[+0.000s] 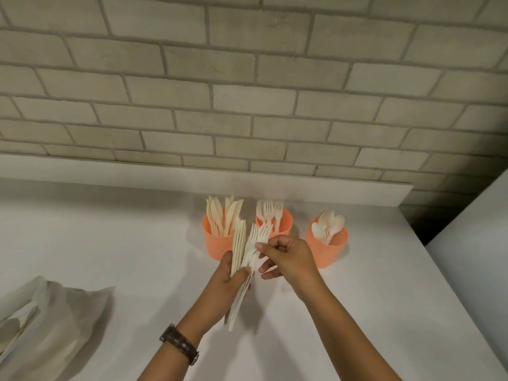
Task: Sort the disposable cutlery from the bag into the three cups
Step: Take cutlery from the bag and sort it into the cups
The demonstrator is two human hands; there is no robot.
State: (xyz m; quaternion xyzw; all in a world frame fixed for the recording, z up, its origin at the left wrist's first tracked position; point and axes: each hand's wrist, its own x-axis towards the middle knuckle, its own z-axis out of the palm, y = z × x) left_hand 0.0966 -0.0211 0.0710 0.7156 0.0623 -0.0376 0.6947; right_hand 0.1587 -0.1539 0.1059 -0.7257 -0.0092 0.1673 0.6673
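Above table (137, 243) centre, left hand (228, 279) gripping bundle of cutlery (237, 248), fingers curling round handles. Bundle's long axis running near-to-far, leaning slightly right; fork tines and knife tips pointing toward far edge. Opposite, right hand (288, 257) pinching bundle's fork necks between thumb and forefinger. Three orange cups standing in row near far edge: knife cup (214, 243), fork cup (284, 225), spoon cup (327, 251), heads sticking up. One bag (55, 320) lying at near left edge.

Likely home kitchen: white countertop (357, 298) against pale brick-pattern wall (247, 92), low white backsplash ledge (192, 174).
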